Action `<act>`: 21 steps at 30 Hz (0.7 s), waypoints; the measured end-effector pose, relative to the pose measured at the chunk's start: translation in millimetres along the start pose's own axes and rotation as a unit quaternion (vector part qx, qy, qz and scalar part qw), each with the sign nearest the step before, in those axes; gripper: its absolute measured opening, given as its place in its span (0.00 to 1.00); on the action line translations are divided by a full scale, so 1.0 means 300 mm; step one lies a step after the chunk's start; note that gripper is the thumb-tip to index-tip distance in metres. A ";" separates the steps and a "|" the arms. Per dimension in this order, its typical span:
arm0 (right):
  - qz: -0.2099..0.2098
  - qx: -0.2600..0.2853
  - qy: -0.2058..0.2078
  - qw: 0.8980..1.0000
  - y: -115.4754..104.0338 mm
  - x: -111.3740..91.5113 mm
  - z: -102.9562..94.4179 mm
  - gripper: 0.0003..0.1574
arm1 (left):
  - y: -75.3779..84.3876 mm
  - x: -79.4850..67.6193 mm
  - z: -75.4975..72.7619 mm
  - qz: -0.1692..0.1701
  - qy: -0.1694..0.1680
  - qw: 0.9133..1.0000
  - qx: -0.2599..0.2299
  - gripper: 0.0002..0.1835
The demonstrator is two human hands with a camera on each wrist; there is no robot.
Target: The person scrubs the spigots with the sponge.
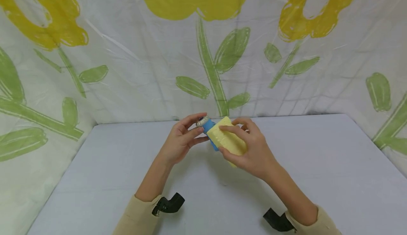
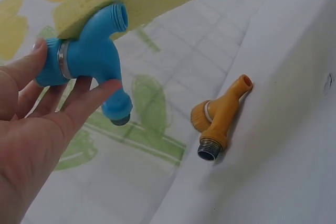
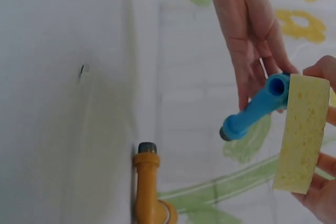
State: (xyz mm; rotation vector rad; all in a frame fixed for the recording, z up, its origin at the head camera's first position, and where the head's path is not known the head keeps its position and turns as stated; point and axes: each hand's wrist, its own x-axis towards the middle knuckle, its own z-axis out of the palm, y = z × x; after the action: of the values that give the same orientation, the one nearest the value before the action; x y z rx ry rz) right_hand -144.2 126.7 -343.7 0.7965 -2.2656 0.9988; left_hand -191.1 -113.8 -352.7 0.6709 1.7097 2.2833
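My left hand (image 1: 179, 139) holds a blue plastic tap (image 2: 94, 53) by its ribbed knob, thumb on one side and fingers on the other. A silver band circles the tap behind the knob, and its threaded outlet shows in the left wrist view. With thumb and fingers, my right hand (image 1: 255, 153) grips a yellow sponge (image 1: 225, 137) by its sides. The sponge lies against the body of the tap, above the table. In the right wrist view the sponge (image 3: 303, 129) covers part of the tap (image 3: 257, 109).
An orange plastic tap (image 2: 223, 114) with a metal threaded end lies on the white table (image 1: 111, 171); I cannot make it out in the head view. Behind the table hangs a white sheet (image 1: 133, 79) printed with yellow flowers. Black wrist mounts (image 1: 171, 203) sit at both cuffs.
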 end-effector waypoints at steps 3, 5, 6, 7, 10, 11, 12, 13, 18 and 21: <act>-0.004 -0.002 0.000 1.000 -0.009 0.001 0.001 0.31 | 0.000 -0.001 0.007 0.001 0.014 1.000 0.007 0.22; -0.004 -0.008 0.001 1.000 -0.010 0.002 0.000 0.30 | 0.002 -0.001 0.011 0.000 0.020 1.000 0.009 0.21; -0.003 -0.011 0.002 1.000 -0.008 0.003 -0.001 0.30 | 0.003 -0.002 0.012 -0.001 0.022 1.000 0.011 0.21; -0.001 -0.015 0.003 1.000 -0.006 0.004 -0.003 0.30 | 0.004 -0.001 0.013 -0.002 0.021 1.000 0.012 0.21; 0.006 -0.026 0.005 1.000 0.006 0.006 -0.008 0.29 | 0.006 0.001 0.015 -0.009 0.016 1.000 0.018 0.22; 0.007 -0.029 0.005 1.000 0.010 0.006 -0.010 0.29 | 0.007 0.001 0.016 -0.011 0.013 1.000 0.021 0.23; 0.007 -0.031 0.005 0.999 0.012 0.006 -0.011 0.30 | 0.007 0.002 0.016 -0.013 0.010 1.000 0.024 0.23; 0.008 -0.033 0.005 0.999 0.014 0.006 -0.012 0.30 | 0.007 0.002 0.017 -0.015 0.008 0.999 0.027 0.24; 0.005 -0.035 -0.002 0.999 0.002 0.003 -0.009 0.30 | 0.010 0.000 0.023 -0.021 0.011 0.999 0.042 0.23; -0.006 -0.037 -0.010 0.999 -0.014 -0.001 -0.003 0.29 | 0.012 -0.003 0.027 -0.023 0.018 0.998 0.051 0.23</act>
State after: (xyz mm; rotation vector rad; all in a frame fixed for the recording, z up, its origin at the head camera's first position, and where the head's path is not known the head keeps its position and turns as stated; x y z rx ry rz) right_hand -140.9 125.2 -341.5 0.7901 -2.2973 0.9010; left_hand -186.2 -108.3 -347.8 0.6071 1.8475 2.2025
